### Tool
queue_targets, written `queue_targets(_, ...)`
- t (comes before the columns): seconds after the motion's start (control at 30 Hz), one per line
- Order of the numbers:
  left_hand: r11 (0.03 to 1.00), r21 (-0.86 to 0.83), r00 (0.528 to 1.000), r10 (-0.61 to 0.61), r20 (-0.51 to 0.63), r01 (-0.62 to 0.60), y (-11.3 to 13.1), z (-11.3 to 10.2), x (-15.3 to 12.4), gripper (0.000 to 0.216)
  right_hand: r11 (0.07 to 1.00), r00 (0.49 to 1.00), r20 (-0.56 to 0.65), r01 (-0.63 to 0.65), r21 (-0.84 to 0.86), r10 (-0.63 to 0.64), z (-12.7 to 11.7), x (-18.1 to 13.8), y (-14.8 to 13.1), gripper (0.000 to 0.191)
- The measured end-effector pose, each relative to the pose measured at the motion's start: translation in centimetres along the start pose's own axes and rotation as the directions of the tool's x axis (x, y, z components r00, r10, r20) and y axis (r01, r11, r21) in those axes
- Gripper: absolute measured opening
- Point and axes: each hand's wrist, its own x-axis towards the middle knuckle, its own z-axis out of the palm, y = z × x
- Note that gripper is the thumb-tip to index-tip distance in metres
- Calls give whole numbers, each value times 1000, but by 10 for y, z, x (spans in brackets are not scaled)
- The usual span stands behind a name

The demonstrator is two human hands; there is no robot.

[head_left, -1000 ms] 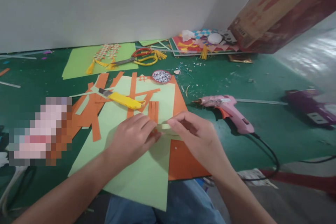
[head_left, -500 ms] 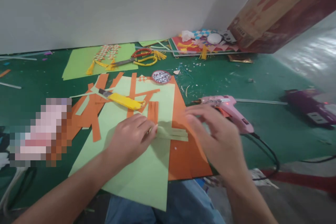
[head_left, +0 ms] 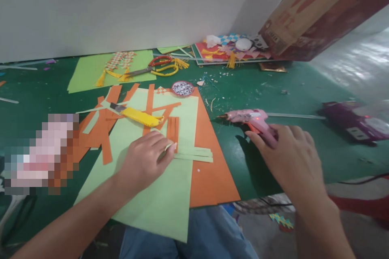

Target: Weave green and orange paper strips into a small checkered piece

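Observation:
My left hand [head_left: 148,156] rests over the pale green paper [head_left: 154,206], thumb and fingers closed on the end of a light green paper strip, whose curled tip shows at the fingertips. More light green strips [head_left: 202,154] stretch rightward from there, across the ends of upright orange strips [head_left: 173,131]. On the right, my right hand [head_left: 291,158] wraps round the handle of a pink glue gun [head_left: 247,116]. The gun lies on the table with its nozzle to the left, its red light lit and a clear glue stick in its rear. Left of centre lies a yellow utility knife [head_left: 141,116].
Orange sheets [head_left: 211,178] lie under the green one, with loose orange strips [head_left: 105,137] to the left. Behind are a small dish of beads [head_left: 182,88], scissors [head_left: 164,66] and woven pieces with yellow tassels [head_left: 118,62]. A purple device [head_left: 354,121] stands right; a box [head_left: 322,16] leans behind.
My right hand has moved right, from beside the nozzle to the glue gun's handle, and closed round it. My left hand still holds the green strip. The view has shifted slightly.

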Motion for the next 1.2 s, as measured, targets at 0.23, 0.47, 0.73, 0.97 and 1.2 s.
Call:
queue_targets(0.23, 999, -33, 1000, -9, -6, 9, -1, 1, -1, 23, 992, 994, -41, -94, 86, 98, 7, 9, -3, 17)
queue_targets(0.47, 997, -69, 1000, -22, -12, 22, -1, 0, -1, 21, 987, 995, -72, 83, 140, -74, -8, 7, -27, 23)
queue_targets(0.73, 999, -40, 999, -24, -22, 24, -2, 0, -2, 23, 950, 962, -62, 274, 147, -267, -4, 5, -49, 20)
queue_targets(0.97, 999, -44, 1000, -16, -18, 15, -2, 0, -1, 24, 935, 947, -52, 322, 151, -317, -4, 5, -55, 19)
queue_targets(1.2, 1000, -28, 999, -7, -32, 6, -2, 1, -2, 23, 934, 946, -35, 323, 152, -322, -3, 3, -54, 18)
